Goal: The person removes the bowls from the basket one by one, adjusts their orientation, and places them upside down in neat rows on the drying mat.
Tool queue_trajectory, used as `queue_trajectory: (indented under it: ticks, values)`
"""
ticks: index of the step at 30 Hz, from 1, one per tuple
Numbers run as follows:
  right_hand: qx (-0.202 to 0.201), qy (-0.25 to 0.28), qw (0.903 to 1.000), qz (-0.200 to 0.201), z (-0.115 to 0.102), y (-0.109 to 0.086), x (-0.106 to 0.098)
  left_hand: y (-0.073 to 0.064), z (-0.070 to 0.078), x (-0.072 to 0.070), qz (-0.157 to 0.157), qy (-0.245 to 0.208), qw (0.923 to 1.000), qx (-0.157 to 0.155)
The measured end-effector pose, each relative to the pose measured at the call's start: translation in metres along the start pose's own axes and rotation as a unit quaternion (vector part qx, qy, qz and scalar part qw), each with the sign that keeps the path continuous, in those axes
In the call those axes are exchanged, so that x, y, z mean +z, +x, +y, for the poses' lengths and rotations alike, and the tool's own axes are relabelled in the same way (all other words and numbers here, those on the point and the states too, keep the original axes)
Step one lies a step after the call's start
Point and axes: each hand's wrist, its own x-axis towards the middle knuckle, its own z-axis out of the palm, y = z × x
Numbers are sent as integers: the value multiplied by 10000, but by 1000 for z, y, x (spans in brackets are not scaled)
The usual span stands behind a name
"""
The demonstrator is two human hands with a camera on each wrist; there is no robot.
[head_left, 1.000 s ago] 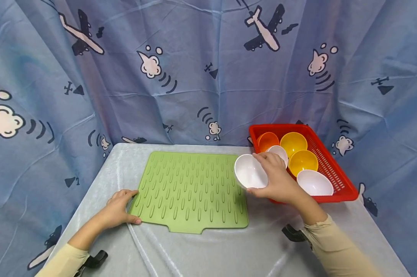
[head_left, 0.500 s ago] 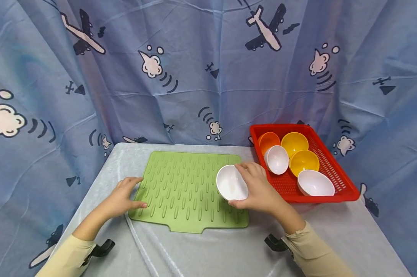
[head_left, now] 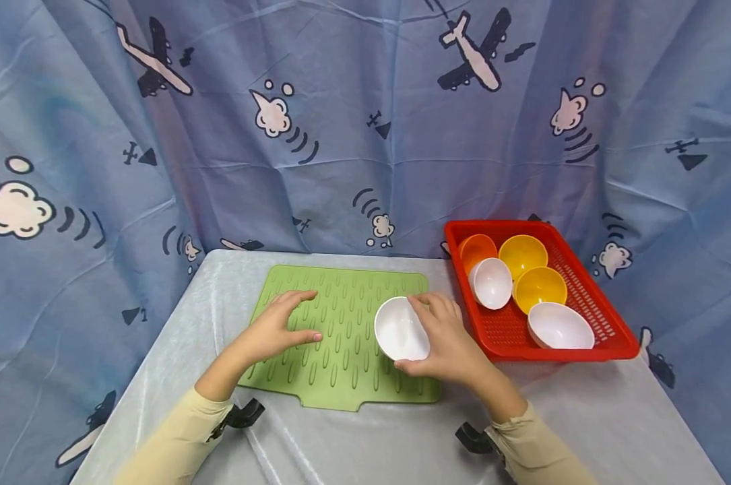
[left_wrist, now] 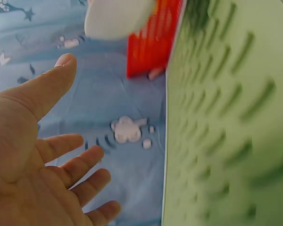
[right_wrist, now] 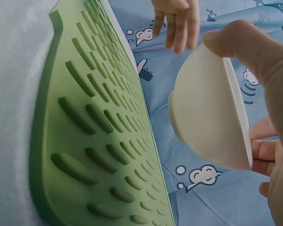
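Note:
A white bowl is held up over the right part of a green ridged mat. My right hand grips the bowl by its rim, thumb on one side and fingers on the other. In the right wrist view the bowl is seen side-on, its foot facing the mat and a gap between them. Over the mat's left part hovers my left hand, its thumb and fingers spread apart. In the left wrist view the left hand holds nothing.
A red basket stands right of the mat. In it lie an orange bowl, two yellow bowls and two more white bowls. A patterned blue curtain hangs behind the grey-white table.
My right hand has carried the white bowl left and down from beside the basket to over the mat. My left hand has left the mat's left edge and moved right towards the bowl.

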Motion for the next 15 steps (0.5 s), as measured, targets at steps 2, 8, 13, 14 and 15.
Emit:
queue_trajectory:
  ticks: [2,8,13,14,15]
  values:
    - [-94,-64,9999,66,-1,0,3,3,7,8,-62,-176,9998,24]
    - [-229,-237,9992,227,-1,-2,10,10,17,33,-251,-725,9971,-2]
    - [-217,-243,9991,254,-4,-4,10,11,23,48,-459,-1184,9919,87]
    - [-219,-242,9991,255,-5,-5,10,11,25,50,-506,-1290,9903,89]
    - [-234,-244,9991,263,-6,-5,10,11,27,52,-549,-1395,9887,90]
